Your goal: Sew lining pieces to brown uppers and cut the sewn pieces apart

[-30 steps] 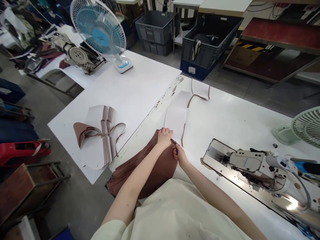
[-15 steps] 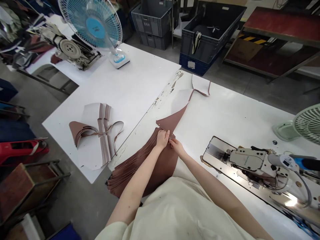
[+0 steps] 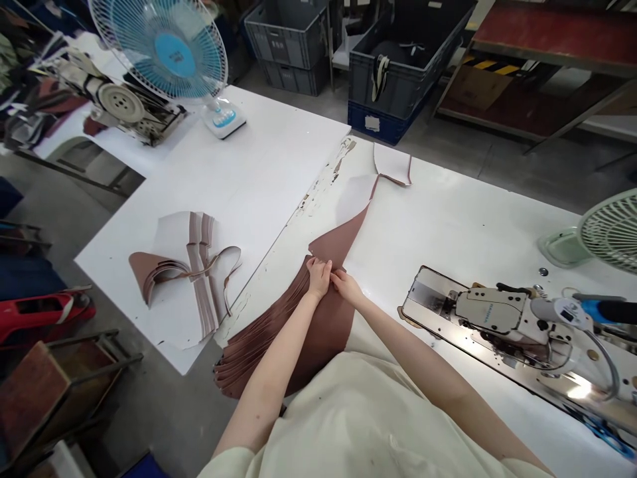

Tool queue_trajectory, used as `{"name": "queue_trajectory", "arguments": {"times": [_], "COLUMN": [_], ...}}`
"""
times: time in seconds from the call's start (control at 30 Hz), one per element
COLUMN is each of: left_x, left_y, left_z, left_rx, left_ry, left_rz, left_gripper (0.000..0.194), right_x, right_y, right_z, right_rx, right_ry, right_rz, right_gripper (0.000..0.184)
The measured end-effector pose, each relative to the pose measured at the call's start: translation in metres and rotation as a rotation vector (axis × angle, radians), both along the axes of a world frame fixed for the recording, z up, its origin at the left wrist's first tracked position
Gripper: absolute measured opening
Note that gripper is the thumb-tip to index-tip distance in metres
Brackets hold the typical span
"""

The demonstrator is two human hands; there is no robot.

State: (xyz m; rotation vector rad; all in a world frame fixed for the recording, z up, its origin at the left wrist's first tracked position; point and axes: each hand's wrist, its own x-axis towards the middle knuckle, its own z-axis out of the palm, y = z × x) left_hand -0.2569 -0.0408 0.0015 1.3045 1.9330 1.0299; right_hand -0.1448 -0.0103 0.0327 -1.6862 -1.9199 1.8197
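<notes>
A fanned stack of brown leather-like pieces [image 3: 326, 338] hangs over the table's front edge, against my body. At its upper end my left hand [image 3: 319, 275] is closed on the edge of a brown piece. My right hand [image 3: 346, 285] pinches the same edge close beside it, the fingertips of both nearly touching. Beyond my hands lies a brown piece with a pale underside [image 3: 343, 232], partly curled. Its far tip meets another pale-backed piece [image 3: 393, 164] farther back on the table.
On the left table [image 3: 269, 153] lies a tied bundle of brown and white pieces [image 3: 182, 272]. A blue fan [image 3: 174, 56] stands behind it. To my right are a sewing machine [image 3: 492, 309] and a green fan [image 3: 610, 229]. Grey crates [image 3: 403, 79] stand beyond the table.
The view has shifted slightly, so the surroundings sit a little farther left. Both hands stay together at the edge of the brown pieces, with the fingers slightly repositioned.
</notes>
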Motion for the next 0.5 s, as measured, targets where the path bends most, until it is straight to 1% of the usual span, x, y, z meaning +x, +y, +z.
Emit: {"name": "queue_trajectory", "arguments": {"times": [0.1,0.2,0.27,0.3,0.37,0.43,0.5], "left_x": [0.001,0.000,0.000,-0.001,-0.001,0.000,0.003], "left_y": [0.000,0.001,0.003,0.005,0.008,0.009,0.004], "left_z": [0.002,0.003,0.008,0.011,0.024,0.045,0.073], "left_rx": [-0.001,-0.005,-0.002,0.004,0.020,0.038,0.068], "left_ry": [-0.010,-0.029,-0.046,-0.057,-0.086,-0.118,-0.220], "left_rz": [0.010,0.041,0.074,0.093,0.130,0.166,0.213], "left_gripper": [0.037,0.037,0.038,0.039,0.042,0.045,0.045], "right_x": [0.000,0.006,0.011,0.014,0.020,0.025,0.027], "right_y": [-0.002,-0.010,-0.016,-0.019,-0.023,-0.021,-0.012], "right_z": [0.002,0.000,-0.002,-0.002,0.001,0.009,0.022], "right_rx": [0.045,0.101,0.127,0.114,0.005,-0.163,-0.274], "right_ry": [-0.007,-0.031,-0.015,0.016,0.144,0.333,0.538], "right_rz": [0.009,-0.021,-0.064,-0.119,-0.309,-0.544,-0.740], "right_gripper": [0.030,0.030,0.030,0.030,0.033,0.037,0.040]}}
